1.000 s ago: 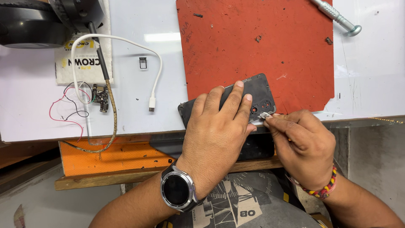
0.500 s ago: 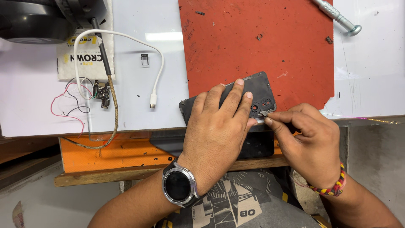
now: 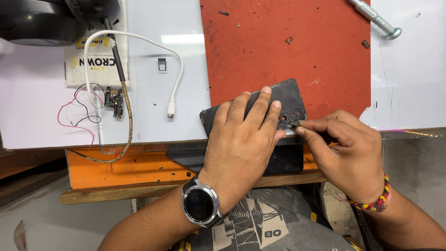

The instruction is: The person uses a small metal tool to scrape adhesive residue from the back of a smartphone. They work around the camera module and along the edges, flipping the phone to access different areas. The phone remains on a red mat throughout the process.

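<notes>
Fingers (image 3: 260,109) of left hand (image 3: 241,144) spread flat, pressing down on dark phone (image 3: 290,95); not curled around anything. Right hand (image 3: 348,148) just beside, fingers pinched together at a thin tool tip, too small to make out, touching the phone near its camera corner.

Head view: phone lying back up, tilted, half on red mat (image 3: 288,46) and half over white tabletop (image 3: 409,83) edge. Dark grey rear shell, scuffed, round camera openings showing red through them. Watch (image 3: 200,204) on left wrist, beaded band (image 3: 375,200) on right wrist. White cable (image 3: 153,51) looped at left, plug end free on tabletop. Small circuit board (image 3: 114,101) with red and black wires nearby. Tiny card tray (image 3: 161,64) beside cable, nothing in it. Metal bolt (image 3: 376,18) at top right.
</notes>
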Action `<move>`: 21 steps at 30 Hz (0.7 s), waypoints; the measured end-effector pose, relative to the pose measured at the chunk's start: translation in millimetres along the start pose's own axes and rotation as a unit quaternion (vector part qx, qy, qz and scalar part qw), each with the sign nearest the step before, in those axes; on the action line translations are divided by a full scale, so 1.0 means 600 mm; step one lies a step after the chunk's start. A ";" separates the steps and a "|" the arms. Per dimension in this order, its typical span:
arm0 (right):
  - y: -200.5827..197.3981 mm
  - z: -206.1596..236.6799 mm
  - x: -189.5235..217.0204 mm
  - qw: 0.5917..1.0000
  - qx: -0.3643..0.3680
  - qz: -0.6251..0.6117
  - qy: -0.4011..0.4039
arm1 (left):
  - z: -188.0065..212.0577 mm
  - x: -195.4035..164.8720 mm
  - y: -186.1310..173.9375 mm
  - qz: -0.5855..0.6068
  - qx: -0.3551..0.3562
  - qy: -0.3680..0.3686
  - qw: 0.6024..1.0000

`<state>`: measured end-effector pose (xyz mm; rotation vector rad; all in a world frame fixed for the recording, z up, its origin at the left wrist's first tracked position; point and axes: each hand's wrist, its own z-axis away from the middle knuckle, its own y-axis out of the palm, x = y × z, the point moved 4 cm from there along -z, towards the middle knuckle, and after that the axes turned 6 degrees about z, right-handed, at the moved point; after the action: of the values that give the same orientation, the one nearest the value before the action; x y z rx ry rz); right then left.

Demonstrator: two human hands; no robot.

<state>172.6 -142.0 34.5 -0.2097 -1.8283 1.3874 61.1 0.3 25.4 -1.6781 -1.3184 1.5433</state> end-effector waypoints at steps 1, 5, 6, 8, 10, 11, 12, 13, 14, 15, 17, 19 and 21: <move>0.000 0.001 0.001 1.000 -0.001 -0.001 -0.005 | 0.001 -0.001 0.001 0.001 0.001 0.000 1.000; -0.001 0.007 0.008 0.999 -0.015 0.002 -0.048 | 0.002 0.001 0.000 0.007 -0.004 -0.002 1.000; -0.001 0.008 0.010 0.998 -0.021 0.005 -0.063 | 0.002 0.002 -0.001 0.009 -0.008 -0.002 1.000; -0.007 0.009 0.008 0.996 -0.031 0.018 -0.078 | 0.001 0.002 -0.001 0.012 -0.009 -0.001 1.000; -0.011 0.008 0.004 0.995 -0.036 0.030 -0.085 | 0.000 0.003 -0.002 0.010 -0.011 0.001 1.000; -0.012 0.006 0.002 0.995 -0.033 0.035 -0.084 | 0.000 0.003 -0.003 0.008 -0.012 0.001 1.000; -0.013 0.006 0.000 0.995 -0.031 0.041 -0.081 | 0.001 0.002 -0.004 0.007 -0.012 0.001 1.000; -0.014 0.006 -0.002 0.995 -0.024 0.038 -0.086 | 0.001 0.001 -0.003 0.010 -0.010 0.002 1.000; -0.016 0.004 -0.003 0.995 -0.018 0.034 -0.091 | 0.000 0.002 -0.004 0.011 -0.008 0.002 1.000; -0.016 0.003 -0.004 0.995 -0.011 0.030 -0.096 | 0.000 0.002 -0.005 0.012 -0.006 0.001 1.000; -0.016 0.000 -0.008 0.996 0.002 0.018 -0.088 | 0.000 0.000 -0.007 0.009 -0.005 0.004 1.000; -0.015 -0.004 -0.011 0.996 0.010 0.008 -0.086 | -0.001 0.001 -0.009 0.006 -0.003 0.005 1.000; -0.013 -0.006 -0.013 0.996 0.012 0.002 -0.087 | -0.003 0.000 -0.009 0.006 0.000 0.009 1.000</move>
<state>183.0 -146.7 37.7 -0.0821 -1.9519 1.4697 60.8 2.9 30.5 -1.6982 -1.3015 1.5318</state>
